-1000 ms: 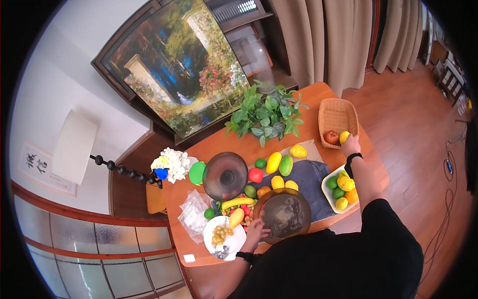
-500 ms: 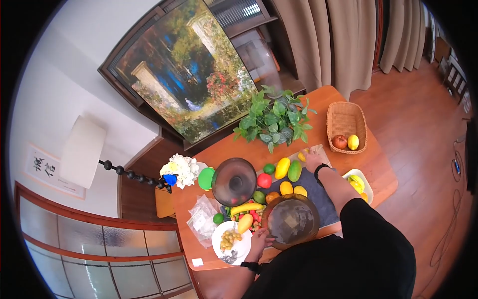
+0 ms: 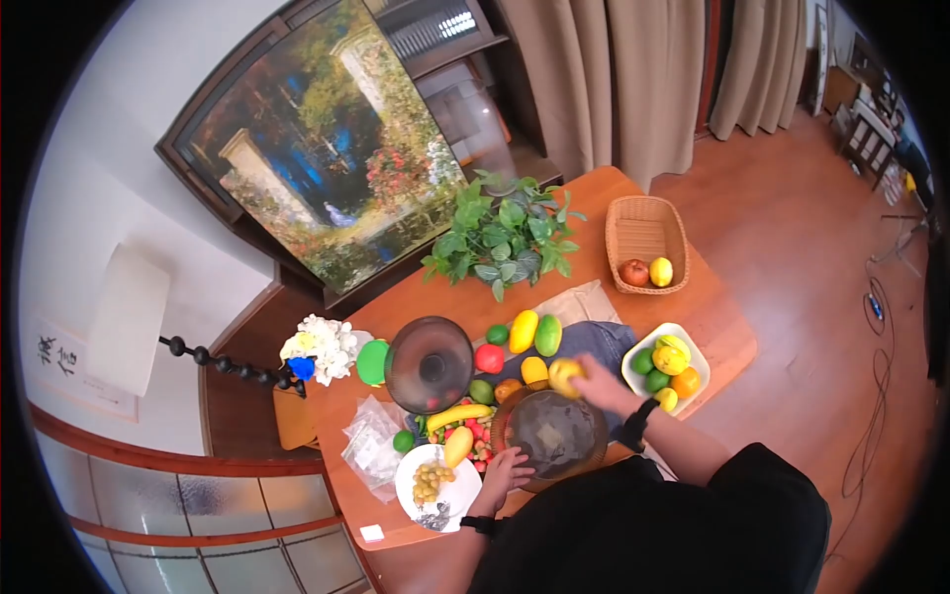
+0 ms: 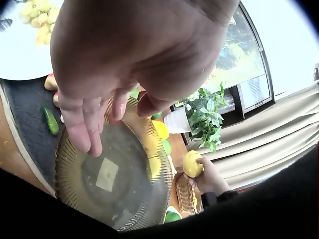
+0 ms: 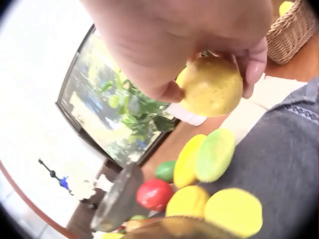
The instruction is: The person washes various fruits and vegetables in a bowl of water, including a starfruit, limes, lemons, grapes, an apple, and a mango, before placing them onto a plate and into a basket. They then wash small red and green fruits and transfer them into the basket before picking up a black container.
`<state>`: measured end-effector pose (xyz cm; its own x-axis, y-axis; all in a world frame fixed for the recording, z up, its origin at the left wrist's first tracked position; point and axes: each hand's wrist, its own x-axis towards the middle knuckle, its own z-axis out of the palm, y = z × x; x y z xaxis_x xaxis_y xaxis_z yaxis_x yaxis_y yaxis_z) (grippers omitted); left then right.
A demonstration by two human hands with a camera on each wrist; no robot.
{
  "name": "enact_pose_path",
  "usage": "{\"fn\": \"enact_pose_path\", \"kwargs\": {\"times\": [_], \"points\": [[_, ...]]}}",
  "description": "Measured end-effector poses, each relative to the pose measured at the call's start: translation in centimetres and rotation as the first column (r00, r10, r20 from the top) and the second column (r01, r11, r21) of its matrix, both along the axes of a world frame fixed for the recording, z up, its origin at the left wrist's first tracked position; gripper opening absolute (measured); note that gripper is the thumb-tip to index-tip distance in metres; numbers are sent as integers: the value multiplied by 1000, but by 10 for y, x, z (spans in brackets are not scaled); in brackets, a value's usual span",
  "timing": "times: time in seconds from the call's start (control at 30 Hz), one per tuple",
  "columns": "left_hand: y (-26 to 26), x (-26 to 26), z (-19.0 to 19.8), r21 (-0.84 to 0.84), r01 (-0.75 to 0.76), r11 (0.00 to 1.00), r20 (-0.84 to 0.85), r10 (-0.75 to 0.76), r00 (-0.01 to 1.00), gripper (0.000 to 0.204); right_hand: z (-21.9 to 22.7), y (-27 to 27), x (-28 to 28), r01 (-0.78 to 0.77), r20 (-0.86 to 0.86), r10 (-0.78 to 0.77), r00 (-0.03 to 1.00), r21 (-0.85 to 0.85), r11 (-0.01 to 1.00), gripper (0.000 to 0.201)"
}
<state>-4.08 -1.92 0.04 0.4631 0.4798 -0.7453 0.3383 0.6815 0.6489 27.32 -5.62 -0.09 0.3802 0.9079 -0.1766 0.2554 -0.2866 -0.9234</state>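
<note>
1. A slip seemed the chief risk: the smooth, round fruit (image 5: 212, 89) could have dropped if the fingertip grip of the right hand (image 3: 602, 384) had loosened.
2. A low swing could have knocked the lemon (image 3: 534, 370) by the twelve o'clock rim of the bowl (image 3: 595, 450), or jarred the bowl itself.
3. The right hand had thumb and fingers curled round the fruit, near the bowl's one o'clock.
4. The left hand (image 3: 505, 475) reached over the bowl's eight o'clock edge, fingers extended, grasping nothing; whether they touched it could not be told.
</note>
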Motion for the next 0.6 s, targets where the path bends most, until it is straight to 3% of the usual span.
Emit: {"fn": "enact_pose_path", "kwargs": {"times": [0.07, 0.13, 0.17, 0.2, 0.27, 0.3, 0.33, 0.37, 0.43, 0.47, 0.5, 0.53, 0.57, 0.6], "points": [[3, 10, -1, -50, 40, 998, 62, -37, 997, 55, -47, -19, -35, -175, -279, 141, 950, -103, 979, 50], [7, 27, 2, -254, 111, 961, 266, -41, 963, 60, -12, -32, -62, -397, -413, 290, 863, -202, 895, 52], [10, 27, -17, -301, 199, 933, 369, -79, 926, 58, -8, -36, -76, -407, -429, 301, 852, -179, 896, 50], [12, 28, -20, -297, 211, 931, 371, -91, 924, 58, -8, -41, -90, -418, -447, 314, 838, -154, 895, 49], [10, 31, -24, -115, 199, 973, 278, -161, 947, 54, -25, -40, -99, -413, -407, 314, 858, -182, 892, 49], [7, 31, -25, -110, 208, 972, 282, -170, 944, 54, -26, -39, -97, -416, -157, 394, 906, -151, 897, 46], [6, 31, -25, -33, 214, 976, 195, -204, 959, 52, -28, -36, -94, -428, 110, 440, 891, -122, 896, 45], [6, 32, -25, 44, 221, 974, 106, -225, 969, 50, -28, -34, -88, -425, 121, 438, 891, -119, 897, 45], [7, 30, -29, 33, 208, 978, 59, -210, 976, 48, -22, -30, -80, -273, 277, 323, 905, -207, 940, 43], [9, 31, -30, 19, 195, 981, 10, -195, 981, 45, -21, -28, -80, -275, 284, 326, 902, -204, 940, 43], [10, 31, -34, 24, 190, 982, 15, -190, 982, 45, -25, -25, -79, -145, 395, 231, 889, -235, 961, 40], [11, 31, -42, 8, 216, 976, -101, -214, 972, 48, -42, -23, -77, -11, 504, 140, 852, -250, 968, 37], [13, 30, -50, -11, 237, 971, -214, -234, 949, 51, -69, -19, -75, 14, 516, 135, 846, -274, 962, 32], [14, 29, -64, -5, 228, 974, -208, -224, 952, 51, -73, -13, -76, 7, 522, 140, 841, -270, 963, 32]]}}
